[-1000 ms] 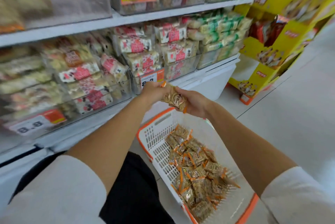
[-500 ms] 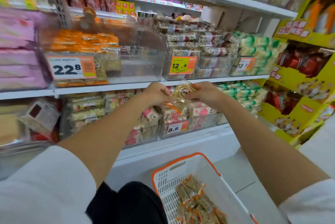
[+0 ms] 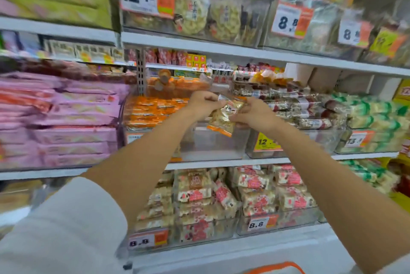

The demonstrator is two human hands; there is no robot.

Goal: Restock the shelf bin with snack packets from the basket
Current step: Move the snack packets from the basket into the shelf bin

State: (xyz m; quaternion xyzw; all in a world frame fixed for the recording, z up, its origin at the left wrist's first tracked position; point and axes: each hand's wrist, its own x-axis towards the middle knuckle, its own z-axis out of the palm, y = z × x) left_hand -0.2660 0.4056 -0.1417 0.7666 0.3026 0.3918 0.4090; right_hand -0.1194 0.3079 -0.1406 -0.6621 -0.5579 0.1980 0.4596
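We had raised our left hand (image 3: 203, 105) and right hand (image 3: 253, 114), both gripping snack packets (image 3: 223, 118), from basket (image 3: 277, 265) to shelf bin (image 3: 217, 145).

The person wears a white short-sleeved cloth top (image 3: 40, 256). Its loose left sleeve (image 3: 73, 225) shows soft folds and ends near the elbow. Only a blurred pale sliver of the right sleeve (image 3: 402, 269) shows at the corner. Both forearms, the left hand (image 3: 203, 105) and the right hand (image 3: 255, 115) are uncovered.
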